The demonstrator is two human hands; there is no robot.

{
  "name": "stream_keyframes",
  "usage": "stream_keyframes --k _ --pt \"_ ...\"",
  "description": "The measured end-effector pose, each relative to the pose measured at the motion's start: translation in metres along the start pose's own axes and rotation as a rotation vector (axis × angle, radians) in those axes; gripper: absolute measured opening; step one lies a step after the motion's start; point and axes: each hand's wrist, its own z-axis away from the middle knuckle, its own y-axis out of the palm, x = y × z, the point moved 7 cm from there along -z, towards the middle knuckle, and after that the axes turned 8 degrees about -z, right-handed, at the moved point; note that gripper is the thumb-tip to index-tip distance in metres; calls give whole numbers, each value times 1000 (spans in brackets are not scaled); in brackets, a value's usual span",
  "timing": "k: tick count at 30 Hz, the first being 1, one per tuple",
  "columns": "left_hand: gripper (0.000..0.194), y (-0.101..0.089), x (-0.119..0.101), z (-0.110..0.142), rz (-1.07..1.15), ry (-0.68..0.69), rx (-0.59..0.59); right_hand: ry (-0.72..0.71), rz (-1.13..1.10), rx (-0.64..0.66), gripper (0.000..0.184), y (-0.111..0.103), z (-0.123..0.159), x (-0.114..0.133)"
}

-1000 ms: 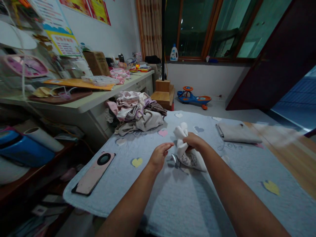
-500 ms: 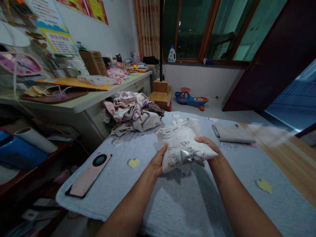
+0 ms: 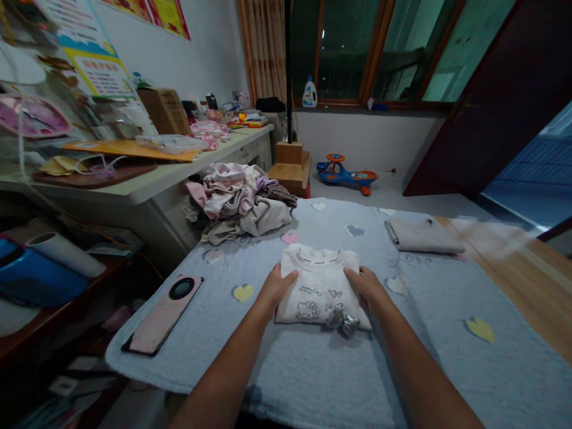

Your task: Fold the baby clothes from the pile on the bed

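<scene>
A small white garment [image 3: 319, 286] with cartoon prints and a silver bow lies folded flat on the light blue quilt [image 3: 339, 369]. My left hand [image 3: 274, 289] grips its left edge, thumb on top. On the right side, my right hand [image 3: 369, 289] rests flat with fingers stretched over the fabric, just above the bow [image 3: 342, 322].
A heap of unfolded clothes [image 3: 243, 202] sits at the quilt's far left, a folded beige piece [image 3: 422, 237] at the far right. A pink phone [image 3: 163, 313] lies near the left edge. A cluttered desk [image 3: 147, 179] runs along the left; a toy car [image 3: 346, 173] stands on the floor.
A second ago my right hand held the garment bunched up. Both hands then held it folded in the air, and now it lies flat on the quilt under them.
</scene>
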Motion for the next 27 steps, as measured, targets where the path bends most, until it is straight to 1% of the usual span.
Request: stream_keyframes --k 2,4,6,7,9,10,11,13,15,16,18,20,21,22,24,26,27 --pt "54 -5 -3 -6 -75 -28 -80 -81 115 -61 48 0 -5 2" --pt "56 -4 -7 -11 -75 -51 -98 -165 156 -71 46 1 -6 6" --pt "58 4 -12 -14 -17 -41 -31 -234 158 -84 46 -1 -3 12" --pt "59 9 -15 -15 15 -11 17 -260 163 -95 46 -3 -1 15" --pt "59 15 -22 -14 38 87 83 -297 209 -122 45 -5 5 20" --pt "56 15 -25 -13 0 140 86 -302 259 -135 45 -6 8 22" --pt "53 14 -27 -12 -86 180 66 -291 330 -150 44 -6 11 22" --pt "48 8 -28 -9 -365 193 -20 -233 508 -185 43 -4 15 19" --pt "54 3 -29 -5 -644 164 -97 -192 670 -229 43 -3 20 18" --pt "59 1 -31 -2 -740 158 -117 -207 729 -259 44 -3 22 20" --pt "68 2 -36 4 -831 186 -123 -317 802 -338 46 -3 30 32" --pt "68 4 -40 10 -839 229 -111 -479 808 -399 46 -1 39 47" --pt "66 4 -40 12 -833 247 -108 -562 784 -389 44 2 44 53" --pt "64 5 -40 15 -834 265 -107 -636 750 -340 42 8 49 57" --pt "62 8 -38 19 -866 317 -103 -743 703 -159 41 26 57 59" --pt "62 15 -37 23 -932 394 -95 -767 734 22 45 46 63 52" --pt "64 18 -37 26 -972 425 -94 -746 771 79 48 54 65 46"
